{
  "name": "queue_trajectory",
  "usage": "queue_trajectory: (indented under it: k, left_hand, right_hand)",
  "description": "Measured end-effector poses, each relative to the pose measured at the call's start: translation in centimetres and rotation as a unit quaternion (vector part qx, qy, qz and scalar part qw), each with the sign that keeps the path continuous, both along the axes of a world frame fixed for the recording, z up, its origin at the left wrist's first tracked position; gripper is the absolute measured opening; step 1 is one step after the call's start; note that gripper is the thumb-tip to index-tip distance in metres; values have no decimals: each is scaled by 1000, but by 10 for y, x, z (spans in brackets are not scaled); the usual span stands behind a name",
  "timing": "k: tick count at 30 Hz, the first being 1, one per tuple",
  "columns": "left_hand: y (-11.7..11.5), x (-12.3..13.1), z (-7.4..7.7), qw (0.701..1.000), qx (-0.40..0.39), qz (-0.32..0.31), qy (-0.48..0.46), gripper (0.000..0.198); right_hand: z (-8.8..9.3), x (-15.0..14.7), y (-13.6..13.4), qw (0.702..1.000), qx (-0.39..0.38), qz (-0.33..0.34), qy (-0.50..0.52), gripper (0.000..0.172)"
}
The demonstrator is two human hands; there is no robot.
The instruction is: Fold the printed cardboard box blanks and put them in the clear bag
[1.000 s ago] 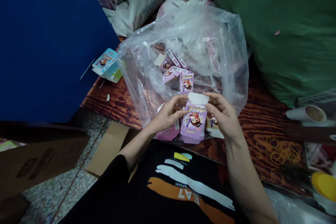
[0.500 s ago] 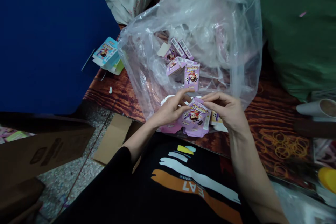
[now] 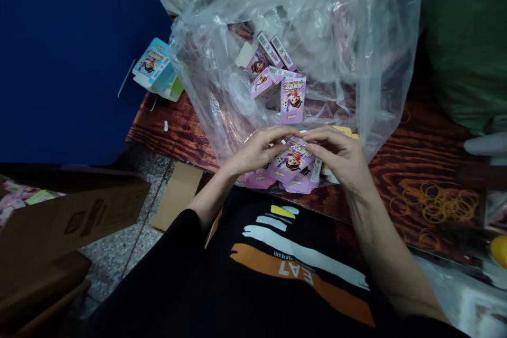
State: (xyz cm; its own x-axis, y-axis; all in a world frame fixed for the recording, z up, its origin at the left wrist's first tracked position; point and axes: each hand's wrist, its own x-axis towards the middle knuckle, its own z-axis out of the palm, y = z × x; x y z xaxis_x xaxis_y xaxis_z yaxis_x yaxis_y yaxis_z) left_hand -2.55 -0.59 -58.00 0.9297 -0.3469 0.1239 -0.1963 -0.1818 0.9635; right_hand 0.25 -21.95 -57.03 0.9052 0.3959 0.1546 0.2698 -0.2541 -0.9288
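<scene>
A small purple card box (image 3: 292,160) with a cartoon figure is held between both hands at the table's near edge. My left hand (image 3: 264,149) pinches its upper left side, and my right hand (image 3: 333,151) grips the top right corner; the fingertips of both meet along its top edge, partly hiding it. Beneath lie more flat purple cartons (image 3: 301,184), with a pink one at the left and yellow ones at the right. Beyond my fingers, a finished-looking purple box (image 3: 293,99) rests on a clear plastic bag (image 3: 222,90), beside several similar boxes (image 3: 264,80).
Blue boxes (image 3: 153,67) stand at the table's left side by a blue panel (image 3: 75,58). Yellow rubber bands (image 3: 435,203) lie on the wooden table (image 3: 404,158) at right, near a white cup (image 3: 485,145). Brown cardboard boxes (image 3: 79,216) sit on the floor at left.
The purple box has been raised slightly off the cartons below it and tilted. My hands have closed in toward each other over its top edge. The view has shifted a little.
</scene>
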Motion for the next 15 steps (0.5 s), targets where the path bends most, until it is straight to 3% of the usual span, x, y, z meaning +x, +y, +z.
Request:
queue_trajectory:
  k: [5,9,12,15]
  left_hand:
    - [5,21,1,999,27,-17,-19,29]
    - [19,67,20,990,22,104,-96,51]
    - [31,84,35,965,33,181,-189,74]
    - [34,70,29,965,50,170,-193,70]
  right_hand:
    - [-3,6,-5,1000,4,-11,-8,12]
    - [0,3,-14,992,-37,-108,-52,38]
    - [-1,-16,-21,984,-160,-40,-73,35]
    - [-9,-46,-21,950,-287,76,-98,19]
